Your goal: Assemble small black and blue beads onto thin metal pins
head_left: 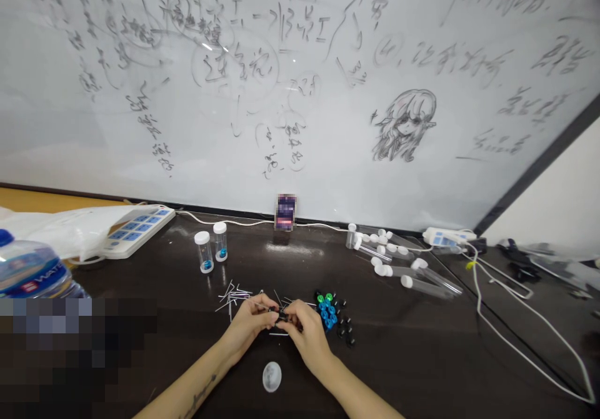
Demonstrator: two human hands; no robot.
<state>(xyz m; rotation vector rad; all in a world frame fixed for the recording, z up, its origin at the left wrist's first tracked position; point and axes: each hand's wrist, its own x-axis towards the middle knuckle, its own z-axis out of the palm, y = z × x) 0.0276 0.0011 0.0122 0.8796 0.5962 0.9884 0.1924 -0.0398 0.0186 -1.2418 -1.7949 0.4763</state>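
My left hand (253, 321) and my right hand (307, 330) meet low in the middle of the view, fingers pinched together. Between the fingertips is a small black part (282, 313), mostly hidden, its kind too small to make out. Thin L-shaped metal rods like hex keys (232, 299) lie in a loose heap beside my left hand, and more rods stick out behind and below the fingers. Just right of my right hand are blue ring-like pieces (328, 314), green pieces (325, 297) and small black pieces (347, 330). Nearer me lies a pale round disc (272, 376).
Two clear capped vials (204, 253) with blue pieces inside stand at back left, near a power strip (138, 232) and a water bottle (35, 266). A phone (285, 211) leans on the whiteboard (319, 125). Capped tubes (431, 286) and a white cable (529, 338) lie right.
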